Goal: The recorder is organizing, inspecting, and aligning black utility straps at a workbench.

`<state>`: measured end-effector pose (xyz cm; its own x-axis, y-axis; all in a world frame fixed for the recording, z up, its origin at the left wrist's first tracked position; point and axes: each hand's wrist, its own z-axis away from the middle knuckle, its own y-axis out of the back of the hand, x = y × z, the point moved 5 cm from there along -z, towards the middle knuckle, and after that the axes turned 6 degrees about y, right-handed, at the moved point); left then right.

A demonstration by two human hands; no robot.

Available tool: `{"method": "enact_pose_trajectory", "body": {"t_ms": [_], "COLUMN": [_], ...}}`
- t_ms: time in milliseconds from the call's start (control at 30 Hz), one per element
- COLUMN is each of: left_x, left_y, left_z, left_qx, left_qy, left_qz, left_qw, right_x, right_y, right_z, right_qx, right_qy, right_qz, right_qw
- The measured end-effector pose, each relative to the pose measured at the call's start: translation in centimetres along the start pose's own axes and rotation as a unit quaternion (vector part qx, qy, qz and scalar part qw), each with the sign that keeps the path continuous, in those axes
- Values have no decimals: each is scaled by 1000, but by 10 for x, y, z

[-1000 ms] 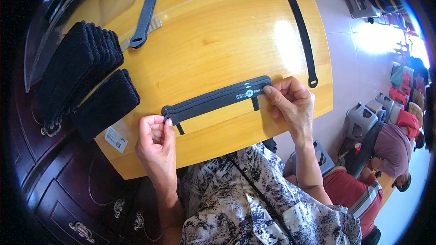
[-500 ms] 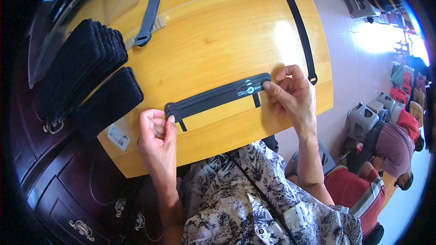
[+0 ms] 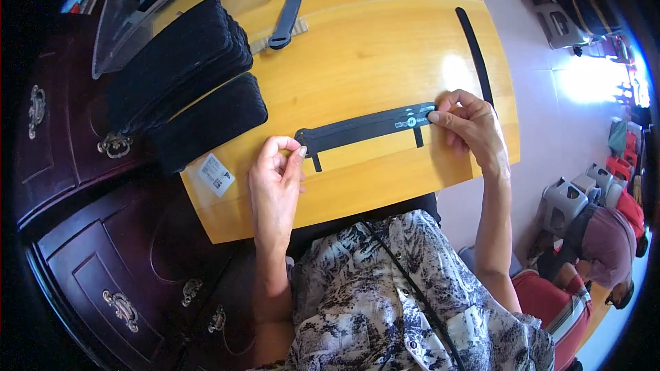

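Observation:
A short stack of black hook-and-loop straps [image 3: 357, 127] with pale printing lies slanted across the wooden table. Its left end, with a rounded eyelet tip, is pinched between thumb and fingers of my left hand [image 3: 275, 182]. At the other end, the thumb and fingers of my right hand [image 3: 478, 130] are closed on the printed tip. Two narrow black tabs stick out from under the stack's near edge. Beyond my right hand lies a single black strap [image 3: 474, 48], its near end hidden by that hand.
Thick piles of fuzzy black straps [image 3: 179, 62] sit at left beside a clear plastic bin [image 3: 117, 34]. A white label [image 3: 216, 175] is near the table's left corner. Another strap [image 3: 292, 7] lies at the back. Dark drawers [image 3: 103, 268] stand left; people and grey stools [image 3: 565, 203] are right.
The whole view has shifted, so table, hands and straps appear farther right and higher. The strap layers, fanned apart before, now lie more closely together. Both hands keep their pinch on the ends.

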<state>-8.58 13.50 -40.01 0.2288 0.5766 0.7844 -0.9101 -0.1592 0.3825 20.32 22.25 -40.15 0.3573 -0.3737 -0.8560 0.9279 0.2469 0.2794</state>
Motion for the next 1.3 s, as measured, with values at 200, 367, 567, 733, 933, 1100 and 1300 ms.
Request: {"method": "enact_pose_trajectory", "body": {"t_ms": [200,367,567,733,933,1100,1300], "left_x": [6,44,32,26,25,27,25], "left_y": [6,-26,-51,-51,-49,-48,-46], "left_z": [12,37,29,28,26,27,25], "left_qx": [77,89,10,3,-25,-31,-45], "left_qy": [-126,-422,-390,-383,-359,-340,-328], "left_qz": [-5,-250,-291,-279,-257,-235,-237], "left_qw": [989,867,874,881,897,910,913], "right_x": [-8,-32,-34,-28,-32,-19,-23], "right_y": [5,-39,-65,-60,-44,-23,-17], "right_z": [20,33,14,5,2,-2,5], "right_qx": [57,43,11,-11,-52,26,-15], "right_qy": [86,232,261,231,167,162,174], "right_qz": [21,167,283,276,177,253,193], "right_qw": [994,957,923,933,969,953,966]}}
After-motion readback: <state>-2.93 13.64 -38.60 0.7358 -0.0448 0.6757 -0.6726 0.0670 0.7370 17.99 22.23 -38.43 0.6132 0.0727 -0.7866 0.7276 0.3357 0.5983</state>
